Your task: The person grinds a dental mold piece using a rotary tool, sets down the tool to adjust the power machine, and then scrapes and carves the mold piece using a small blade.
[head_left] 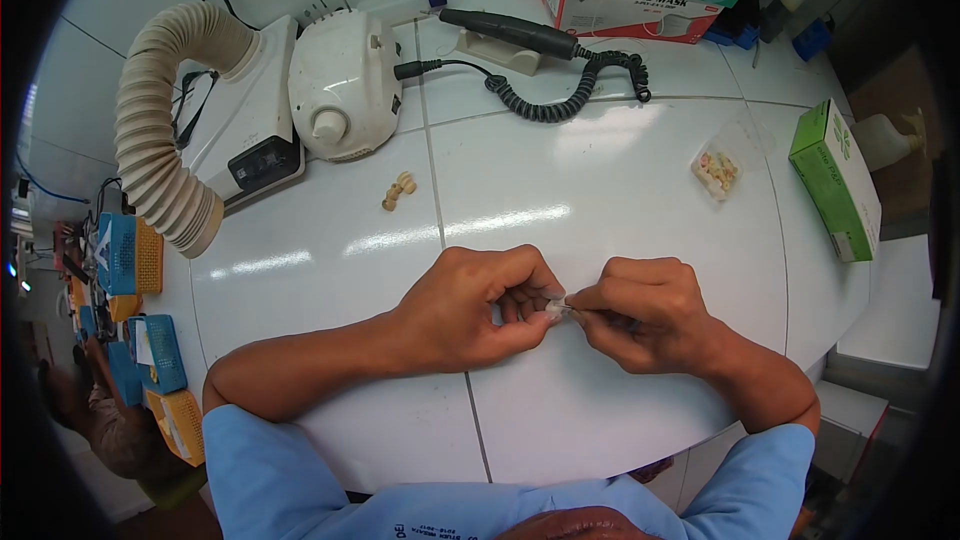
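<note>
Above the white tabletop my left hand point(478, 305) pinches a small whitish piece point(554, 311) between thumb and fingers; its exact kind is too small to tell. My right hand point(645, 315) is closed close beside it, thumb and fingertips pinching a thin, dark, pin-like tool point(569, 307) whose tip meets the piece. Most of that tool is hidden by the fingers. Several small tan, tooth-like pieces point(398, 190) lie in a cluster on the table beyond my left hand. Farther right sits a clear plastic bag point(716, 172) of small cream and pinkish pieces.
A ribbed suction hose point(150, 120) curves down at left beside a white control unit point(345, 85). A black rotary handpiece point(510, 32) rests on its stand, with a coiled cord point(560, 105). Face mask boxes point(640, 0) stand behind; a green box point(835, 180) is at right. Baskets point(158, 352) and another person are at left.
</note>
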{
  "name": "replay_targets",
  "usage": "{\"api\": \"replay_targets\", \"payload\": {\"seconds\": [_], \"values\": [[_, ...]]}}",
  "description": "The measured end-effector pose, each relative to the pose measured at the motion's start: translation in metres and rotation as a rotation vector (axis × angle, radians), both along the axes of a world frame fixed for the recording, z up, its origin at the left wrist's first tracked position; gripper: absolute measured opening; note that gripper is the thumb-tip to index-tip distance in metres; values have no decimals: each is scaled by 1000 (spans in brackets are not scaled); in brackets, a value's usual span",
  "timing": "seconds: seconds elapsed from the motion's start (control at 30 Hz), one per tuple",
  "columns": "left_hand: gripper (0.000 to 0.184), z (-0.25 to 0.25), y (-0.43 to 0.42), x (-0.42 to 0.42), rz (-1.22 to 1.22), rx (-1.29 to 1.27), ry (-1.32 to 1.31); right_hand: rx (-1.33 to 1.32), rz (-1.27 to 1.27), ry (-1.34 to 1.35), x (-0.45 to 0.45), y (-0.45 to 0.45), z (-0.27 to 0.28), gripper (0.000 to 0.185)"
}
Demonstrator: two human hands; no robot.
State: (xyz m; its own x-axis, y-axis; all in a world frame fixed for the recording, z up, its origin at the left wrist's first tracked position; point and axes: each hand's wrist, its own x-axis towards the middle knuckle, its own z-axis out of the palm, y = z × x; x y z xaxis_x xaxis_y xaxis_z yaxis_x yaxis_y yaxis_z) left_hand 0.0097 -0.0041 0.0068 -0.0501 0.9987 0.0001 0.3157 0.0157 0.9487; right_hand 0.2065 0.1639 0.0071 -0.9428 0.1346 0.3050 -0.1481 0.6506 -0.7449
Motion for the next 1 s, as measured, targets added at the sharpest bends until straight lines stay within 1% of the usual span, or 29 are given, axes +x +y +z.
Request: {"api": "replay_targets", "payload": {"seconds": [0.2,0.4,0.5,0.57,0.67,0.8,0.87,1.0], "values": [[22,1,0,0,-5,-3,11,18,25,7,0,0,2,16],[22,2,1,0,-2,-7,17,18,-16,-18,1,-1,0,16],[22,0,0,0,-2,-5,17,43,29,-11,1,-1,0,16],[22,0,0,0,4,0,21,34,-41,12,1,-2,-2,16],[22,0,1,0,-2,0,26,44,3,3,1,-1,0,15],[21,0,0,0,12,2,32,43,-42,8,1,-2,-2,15],[21,0,0,0,8,2,35,43,15,-2,1,-1,0,15],[20,0,0,1,16,2,47,44,-20,15,1,-2,-1,15]]}}
